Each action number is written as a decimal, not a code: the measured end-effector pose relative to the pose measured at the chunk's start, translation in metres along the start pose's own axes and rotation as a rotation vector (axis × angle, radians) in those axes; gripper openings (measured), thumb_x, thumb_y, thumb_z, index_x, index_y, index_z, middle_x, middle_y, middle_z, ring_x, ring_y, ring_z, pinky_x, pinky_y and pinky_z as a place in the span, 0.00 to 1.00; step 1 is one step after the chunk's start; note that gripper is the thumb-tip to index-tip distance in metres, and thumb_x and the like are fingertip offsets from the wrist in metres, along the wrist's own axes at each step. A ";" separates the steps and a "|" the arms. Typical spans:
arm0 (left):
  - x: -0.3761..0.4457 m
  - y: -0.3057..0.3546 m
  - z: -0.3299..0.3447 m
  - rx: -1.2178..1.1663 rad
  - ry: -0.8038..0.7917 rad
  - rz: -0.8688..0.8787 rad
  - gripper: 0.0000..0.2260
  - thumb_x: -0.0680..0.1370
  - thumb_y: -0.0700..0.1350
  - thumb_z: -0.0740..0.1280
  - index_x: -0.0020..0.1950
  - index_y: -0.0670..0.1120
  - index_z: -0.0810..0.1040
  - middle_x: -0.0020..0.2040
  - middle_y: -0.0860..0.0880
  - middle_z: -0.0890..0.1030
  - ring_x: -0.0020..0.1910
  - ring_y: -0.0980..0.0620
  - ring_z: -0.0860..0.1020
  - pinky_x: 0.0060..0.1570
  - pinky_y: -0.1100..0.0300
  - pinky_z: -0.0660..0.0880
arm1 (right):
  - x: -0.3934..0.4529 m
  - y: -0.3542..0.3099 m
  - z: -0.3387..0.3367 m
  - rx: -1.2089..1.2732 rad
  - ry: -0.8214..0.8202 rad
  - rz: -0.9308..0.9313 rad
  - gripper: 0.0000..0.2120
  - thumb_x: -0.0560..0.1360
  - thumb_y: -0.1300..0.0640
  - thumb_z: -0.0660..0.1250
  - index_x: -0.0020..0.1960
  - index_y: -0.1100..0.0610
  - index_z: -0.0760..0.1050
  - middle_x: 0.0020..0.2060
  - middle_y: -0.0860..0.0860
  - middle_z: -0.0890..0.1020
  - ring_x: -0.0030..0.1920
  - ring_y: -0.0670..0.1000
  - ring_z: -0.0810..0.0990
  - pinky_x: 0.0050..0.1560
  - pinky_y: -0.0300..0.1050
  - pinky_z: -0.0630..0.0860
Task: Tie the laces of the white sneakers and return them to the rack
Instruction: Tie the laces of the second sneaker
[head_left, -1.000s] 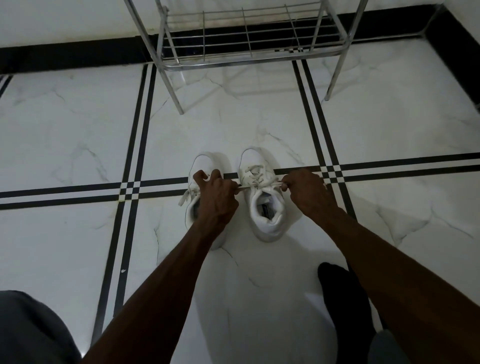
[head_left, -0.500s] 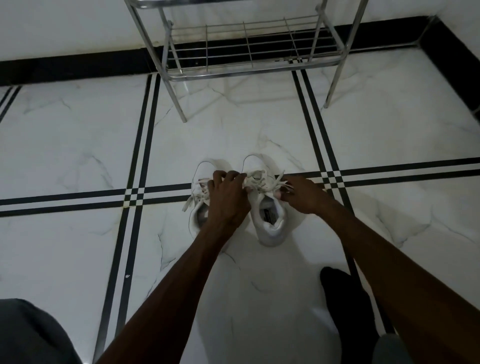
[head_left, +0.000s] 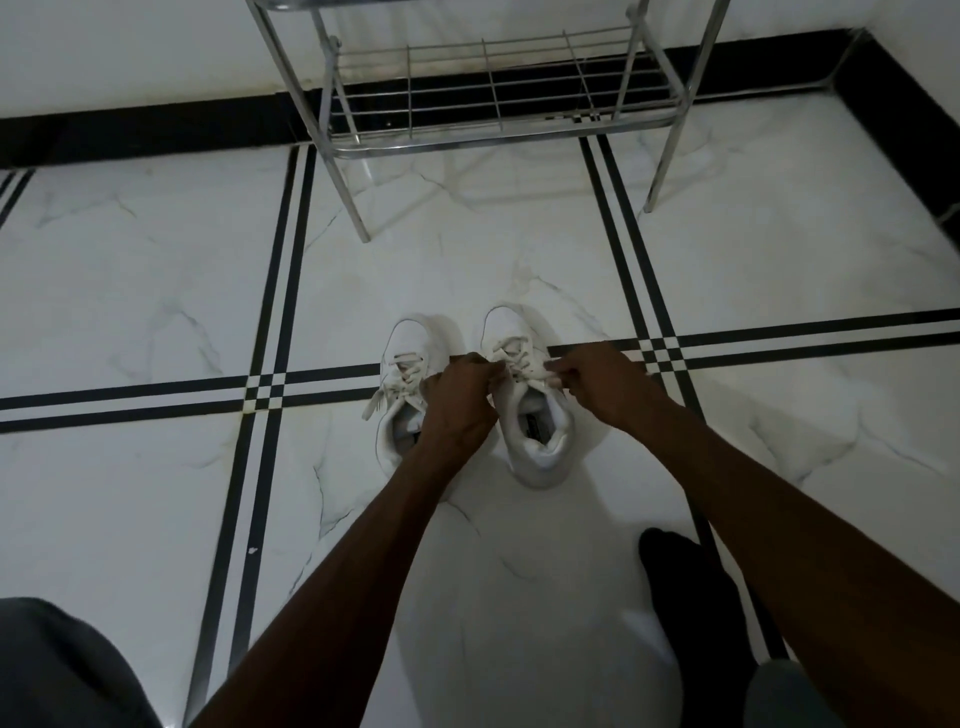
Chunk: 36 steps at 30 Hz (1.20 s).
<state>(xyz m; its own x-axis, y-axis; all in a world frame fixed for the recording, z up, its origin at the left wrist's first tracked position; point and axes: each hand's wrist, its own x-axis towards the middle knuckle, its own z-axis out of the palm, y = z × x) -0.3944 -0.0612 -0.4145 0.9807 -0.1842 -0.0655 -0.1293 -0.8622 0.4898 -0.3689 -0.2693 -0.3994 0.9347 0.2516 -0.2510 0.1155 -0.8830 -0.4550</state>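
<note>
Two white sneakers stand side by side on the marble floor, toes pointing away from me. The right sneaker has its laces pinched from both sides: my left hand grips one lace end and my right hand grips the other, close over the tongue. The left sneaker is partly hidden by my left hand and wrist; its loose laces hang over its outer side onto the floor.
A metal shoe rack with a bare wire bottom shelf stands against the wall beyond the sneakers. My black-socked foot rests on the floor at the lower right, and my knee shows at the lower left. Black skirting runs along the wall.
My hands, which held the lace ends stretched apart a second ago, have come together over the right sneaker's tongue. The view has tilted slightly, so the rack sits lower in the frame.
</note>
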 end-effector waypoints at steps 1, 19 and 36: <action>0.000 -0.003 0.002 -0.013 -0.004 0.006 0.18 0.73 0.36 0.63 0.58 0.47 0.85 0.53 0.45 0.83 0.56 0.40 0.80 0.52 0.49 0.76 | 0.000 0.000 0.003 0.060 0.008 0.048 0.08 0.79 0.67 0.64 0.50 0.66 0.82 0.40 0.56 0.83 0.42 0.52 0.79 0.39 0.37 0.78; 0.000 -0.003 0.005 0.155 0.089 -0.018 0.09 0.75 0.37 0.69 0.48 0.46 0.88 0.43 0.43 0.85 0.46 0.37 0.81 0.41 0.52 0.70 | -0.009 0.005 0.017 0.173 0.162 -0.036 0.10 0.76 0.67 0.66 0.38 0.66 0.82 0.32 0.57 0.80 0.31 0.51 0.75 0.40 0.46 0.70; -0.060 -0.062 -0.048 -0.196 0.180 -0.553 0.25 0.79 0.69 0.61 0.61 0.51 0.80 0.61 0.46 0.80 0.59 0.42 0.80 0.56 0.47 0.75 | -0.034 0.002 -0.027 0.481 -0.281 0.285 0.33 0.65 0.46 0.81 0.67 0.50 0.76 0.57 0.53 0.81 0.53 0.50 0.80 0.41 0.44 0.81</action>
<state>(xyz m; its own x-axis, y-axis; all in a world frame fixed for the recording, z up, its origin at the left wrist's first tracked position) -0.4381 0.0261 -0.3995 0.9064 0.3630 -0.2159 0.4184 -0.7011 0.5775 -0.3911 -0.2902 -0.3683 0.7749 0.1849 -0.6044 -0.3506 -0.6700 -0.6544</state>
